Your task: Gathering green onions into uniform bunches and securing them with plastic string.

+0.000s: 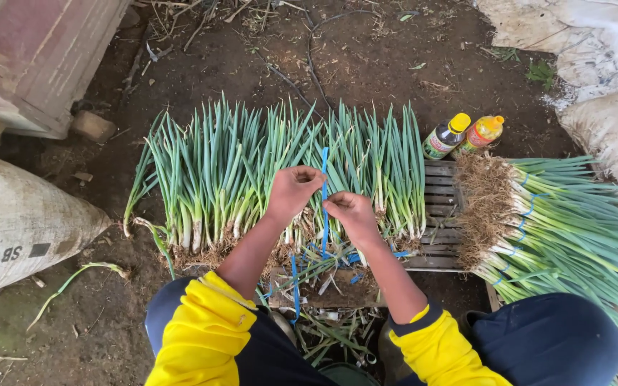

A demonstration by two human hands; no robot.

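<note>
At centre frame, your left hand [291, 191] and right hand [352, 214] each pinch a thin blue plastic tying strip [324, 200], stretched upright over the row of green spring onions [266, 168] laid on the dirt. Right of them, two yellow-capped bottles [463, 134] stand beside a tied, rooty onion bundle [559, 221] on a slatted wooden crate [439, 214]. Your fingertips are hard to make out.

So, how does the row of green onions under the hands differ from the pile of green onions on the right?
The row of green onions lies spread flat in one layer, leaves pointing away from the person; the pile of green onions is stacked thick, leaves pointing right. The row looks loose, while the pile is bound with blue strips. The row rests mostly on dirt, the pile on a wooden pallet. Both have roots attached.
</note>
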